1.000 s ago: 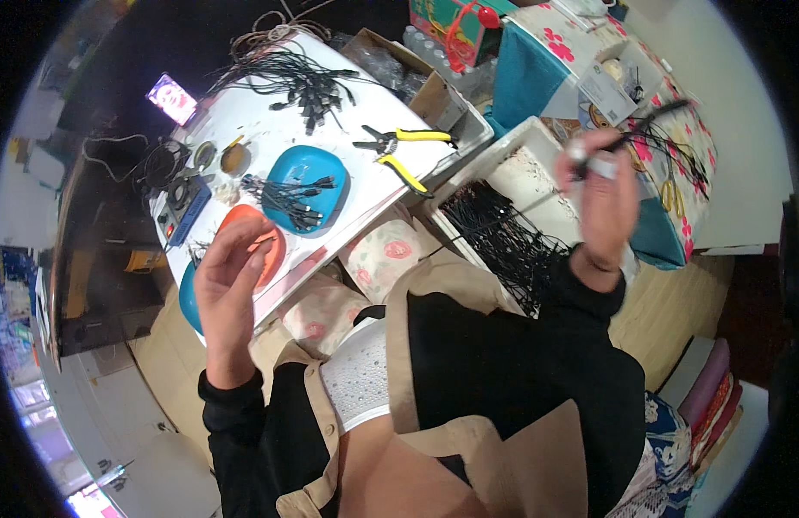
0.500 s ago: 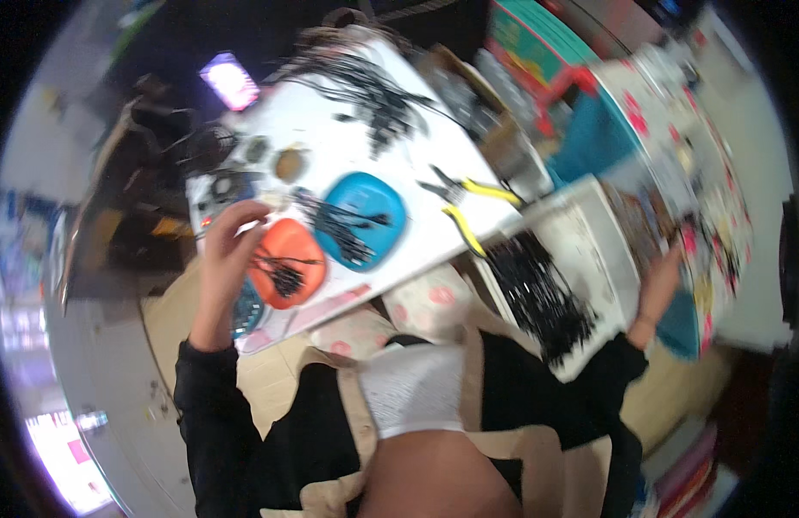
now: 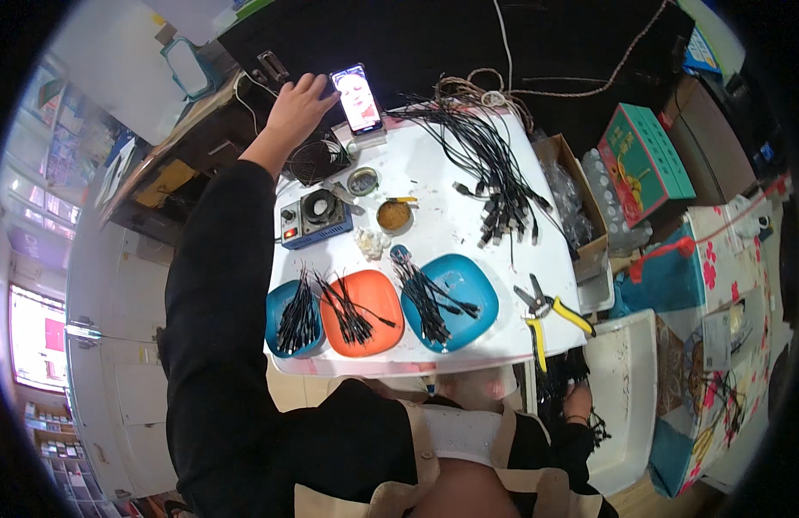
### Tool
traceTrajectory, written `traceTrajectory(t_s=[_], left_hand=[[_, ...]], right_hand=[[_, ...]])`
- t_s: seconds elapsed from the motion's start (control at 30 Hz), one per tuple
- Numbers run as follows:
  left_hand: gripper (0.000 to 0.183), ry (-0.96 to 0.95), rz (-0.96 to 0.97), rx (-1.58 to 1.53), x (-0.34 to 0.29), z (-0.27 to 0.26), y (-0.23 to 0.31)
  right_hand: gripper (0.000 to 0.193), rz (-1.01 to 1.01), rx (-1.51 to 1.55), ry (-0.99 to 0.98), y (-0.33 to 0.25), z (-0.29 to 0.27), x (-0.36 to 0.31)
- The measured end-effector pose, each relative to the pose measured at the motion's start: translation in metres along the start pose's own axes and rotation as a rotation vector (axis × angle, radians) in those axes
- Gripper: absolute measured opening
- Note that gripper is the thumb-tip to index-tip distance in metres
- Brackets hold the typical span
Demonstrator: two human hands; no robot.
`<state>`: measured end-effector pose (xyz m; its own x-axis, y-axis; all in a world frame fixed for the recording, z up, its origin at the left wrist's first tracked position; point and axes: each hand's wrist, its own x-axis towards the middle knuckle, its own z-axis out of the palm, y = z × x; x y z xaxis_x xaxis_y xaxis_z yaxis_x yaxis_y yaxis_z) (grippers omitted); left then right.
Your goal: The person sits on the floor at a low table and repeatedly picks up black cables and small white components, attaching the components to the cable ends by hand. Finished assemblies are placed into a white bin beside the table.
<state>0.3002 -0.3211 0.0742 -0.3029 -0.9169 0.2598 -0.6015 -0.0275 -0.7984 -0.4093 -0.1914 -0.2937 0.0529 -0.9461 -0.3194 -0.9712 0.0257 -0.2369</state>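
Observation:
My left hand (image 3: 300, 108) stretches to the far side of the table, its fingers apart and a fingertip at the left edge of a lit phone (image 3: 358, 102) propped upright. Nothing shows in its grasp. Down at the right, my right hand (image 3: 578, 402) is among black cables (image 3: 555, 388) in a white bin (image 3: 628, 380); its fingers are partly hidden there. Short black cables with bare ends lie in a left blue dish (image 3: 283, 300), an orange dish (image 3: 365, 289) and a right blue dish (image 3: 477, 298). Yellow-handled pliers (image 3: 542, 311) lie at the table's right edge.
Behind the dishes stand a blue device with a dial (image 3: 317, 216), a small fan (image 3: 317, 162), a round tin (image 3: 394, 216) and a glass dish (image 3: 362, 180). A bundle of long black cables (image 3: 494, 173) covers the far right. Beyond are cardboard boxes (image 3: 645, 164) and a flowered table (image 3: 719, 259).
My left hand has gone from above the orange dish to the phone. My right hand has moved from the bin's far right side to the cables inside it. The view has shifted.

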Motion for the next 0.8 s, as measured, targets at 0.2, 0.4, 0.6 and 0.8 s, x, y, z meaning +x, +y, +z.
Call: traceTrajectory(t_s=[0.2,0.4,0.6,0.8], left_hand=[[0.045,-0.257,0.229,0.111,0.037,0.043,-0.005],[0.045,-0.395,0.234,0.128,0.049,0.073,-0.010],[0.024,-0.269,-0.100,0.131,0.035,0.081,-0.029],[0.015,0.077,-0.361,0.063,-0.027,0.018,-0.054]], right_hand=[[0.018,-0.160,0.145,0.169,0.010,-0.016,0.019],[0.016,-0.041,0.189,0.056,0.028,0.004,0.022],[0.018,-0.019,0.223,-0.168,0.024,-0.007,0.017],[0.014,-0.096,0.094,-0.028,0.035,-0.033,0.022]])
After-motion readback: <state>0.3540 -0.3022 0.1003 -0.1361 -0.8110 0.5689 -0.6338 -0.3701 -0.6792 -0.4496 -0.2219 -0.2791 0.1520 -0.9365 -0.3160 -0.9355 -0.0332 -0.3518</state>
